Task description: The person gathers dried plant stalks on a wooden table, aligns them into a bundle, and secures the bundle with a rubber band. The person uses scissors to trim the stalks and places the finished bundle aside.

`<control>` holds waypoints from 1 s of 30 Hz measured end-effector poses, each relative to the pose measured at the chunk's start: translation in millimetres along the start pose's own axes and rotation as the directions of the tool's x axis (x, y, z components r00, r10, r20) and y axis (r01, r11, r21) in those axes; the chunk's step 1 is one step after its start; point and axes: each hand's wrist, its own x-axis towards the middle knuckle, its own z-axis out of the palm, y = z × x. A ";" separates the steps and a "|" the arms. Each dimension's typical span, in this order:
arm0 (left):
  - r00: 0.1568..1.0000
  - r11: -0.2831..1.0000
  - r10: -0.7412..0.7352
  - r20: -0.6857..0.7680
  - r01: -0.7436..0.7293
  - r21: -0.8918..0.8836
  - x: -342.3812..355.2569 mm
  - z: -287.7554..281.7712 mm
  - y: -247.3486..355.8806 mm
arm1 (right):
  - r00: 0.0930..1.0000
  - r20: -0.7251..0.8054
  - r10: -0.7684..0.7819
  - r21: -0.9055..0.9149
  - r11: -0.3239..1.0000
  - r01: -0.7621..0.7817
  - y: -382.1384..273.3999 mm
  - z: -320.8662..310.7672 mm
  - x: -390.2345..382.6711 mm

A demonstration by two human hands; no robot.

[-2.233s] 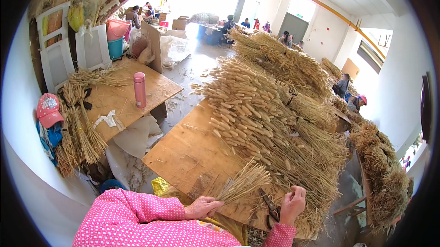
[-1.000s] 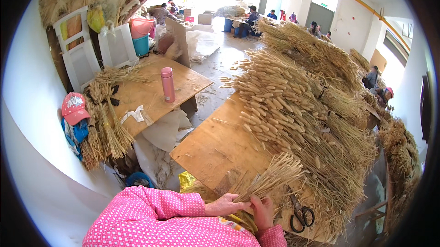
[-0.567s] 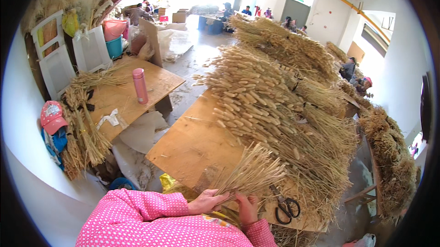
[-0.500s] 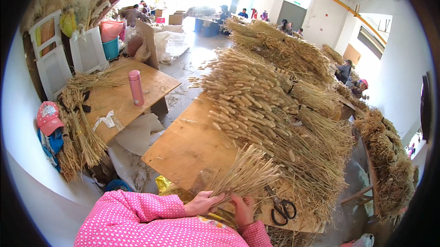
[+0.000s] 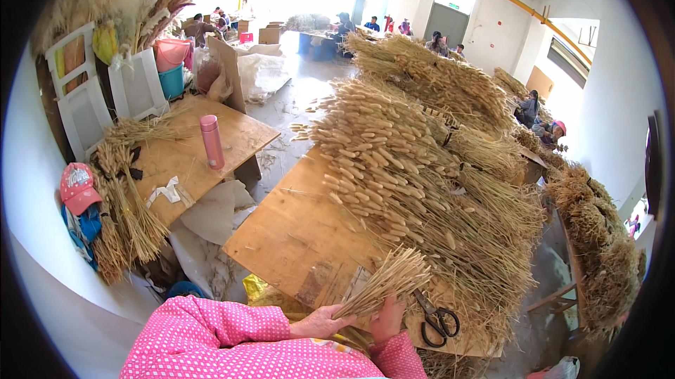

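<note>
A bundle of dried grass stems (image 5: pixel 389 279) is held between my two hands at the near edge of the plywood table (image 5: pixel 281 221). Its cut ends point up and away from me. My left hand (image 5: pixel 325 323) is closed round the bundle's lower left part. On its right side my right hand (image 5: pixel 388 318) wraps the stems, with some fingers hidden. Black-handled scissors (image 5: pixel 440 326) lie just right of my right hand. Beyond the bundle spreads a large heap of fluffy-headed dried grass (image 5: pixel 394 161), stems toward the near right.
A second plywood table (image 5: pixel 232 136) on the left carries a pink bottle (image 5: pixel 211 141) and tied stem bundles (image 5: pixel 133 217). A pink cap (image 5: pixel 79 188) hangs beside it. More dried plants (image 5: pixel 590 224) lie on a right-hand bench. Several people sit farther back.
The stems in my hands have gone from a spread fan to a tighter, more even bundle. Both hands have shifted slightly right, and the view has moved a little.
</note>
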 end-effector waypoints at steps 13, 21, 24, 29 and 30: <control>0.946 0.960 -0.276 0.170 0.280 0.001 1.6 -10.9 5.0 | 0.770 0.353 0.532 0.916 -0.364 -0.169 19.1 -39.3 51.1; 0.969 0.975 -0.218 0.114 0.221 -0.018 -2.6 -6.3 4.9 | 0.883 0.039 0.468 0.998 0.033 -0.061 29.0 -59.1 55.3; 0.962 0.965 -0.242 0.126 0.252 -0.070 -2.5 -9.3 7.0 | 0.825 -0.026 0.565 0.991 0.126 -0.055 40.5 -75.7 59.4; 0.967 0.970 -0.244 0.072 0.244 0.002 1.2 -31.1 18.1 | 0.655 0.033 0.754 0.982 -0.147 0.119 77.6 -92.4 67.6; 0.973 0.969 -0.214 0.087 0.223 -0.105 2.3 -37.0 20.8 | 0.717 0.000 0.698 0.995 -0.075 0.073 75.1 -84.7 61.1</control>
